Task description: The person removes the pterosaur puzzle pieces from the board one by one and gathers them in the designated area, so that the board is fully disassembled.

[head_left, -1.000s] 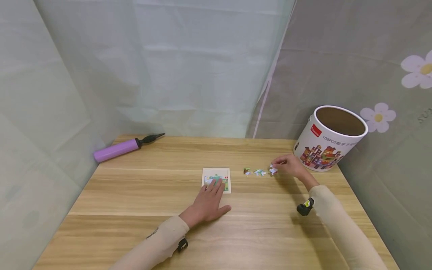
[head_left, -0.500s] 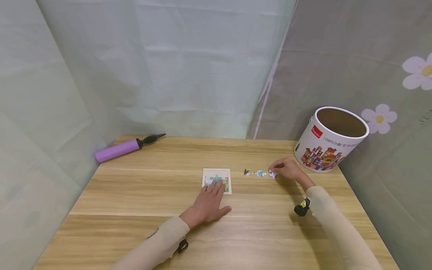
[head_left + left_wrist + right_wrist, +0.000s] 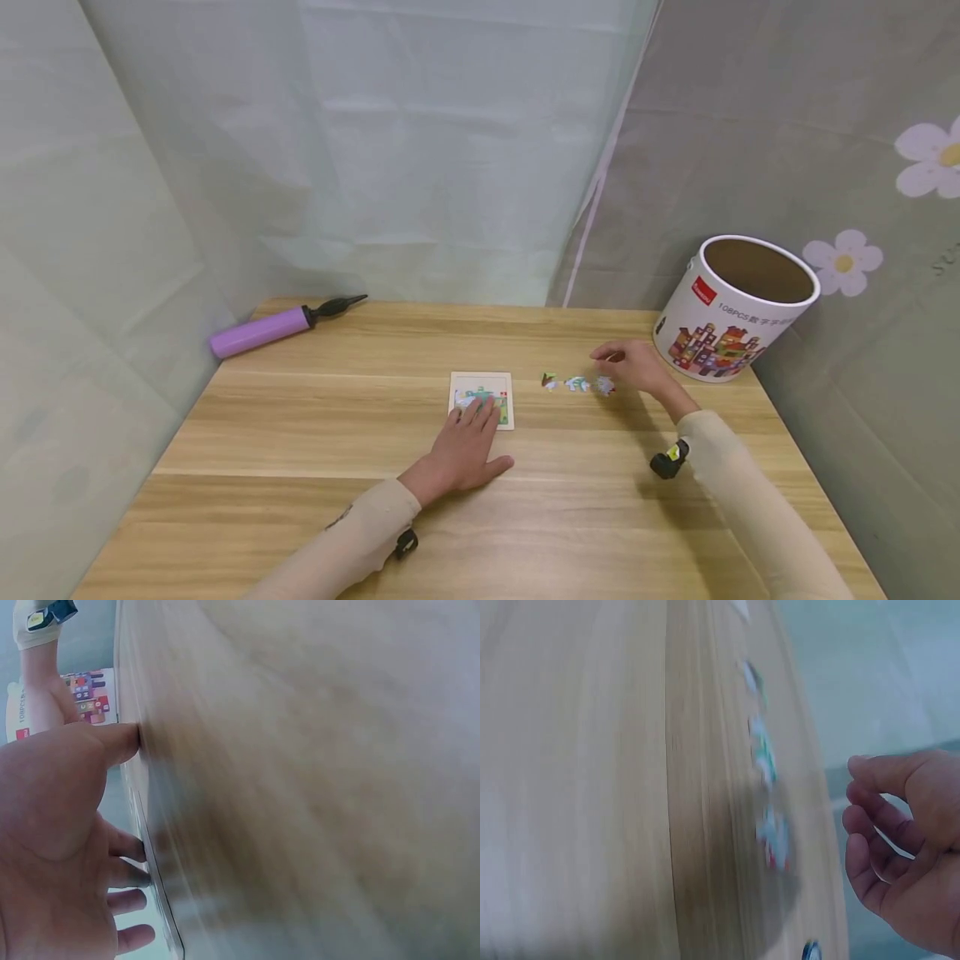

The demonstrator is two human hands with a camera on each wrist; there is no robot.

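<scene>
My left hand [image 3: 467, 454] rests with straight fingers on a small square puzzle tray [image 3: 481, 379], covering part of its picture. In the left wrist view the fingertips [image 3: 135, 939] lie at the tray's edge, the thumb apart on the table. Right of the tray, three loose jigsaw pieces lie in a row: a green-and-brown one [image 3: 549, 382], a green-and-white one [image 3: 577, 383] and a pale one with some red [image 3: 604, 386]. Over this last piece hovers my right hand [image 3: 636, 367]. The right wrist view shows its fingers loosely bent, thumb near the index finger, nothing between them.
A white printed bucket [image 3: 731, 312] with an open top stands at the table's back right corner, just behind my right hand. At the back left lies a purple hand pump [image 3: 262, 333] with a black nozzle. Curtains enclose the wooden table [image 3: 525, 533].
The right hand held the pale puzzle piece at its edge and shifted it slightly on the table. It has let go and lifted off. The left hand has not moved.
</scene>
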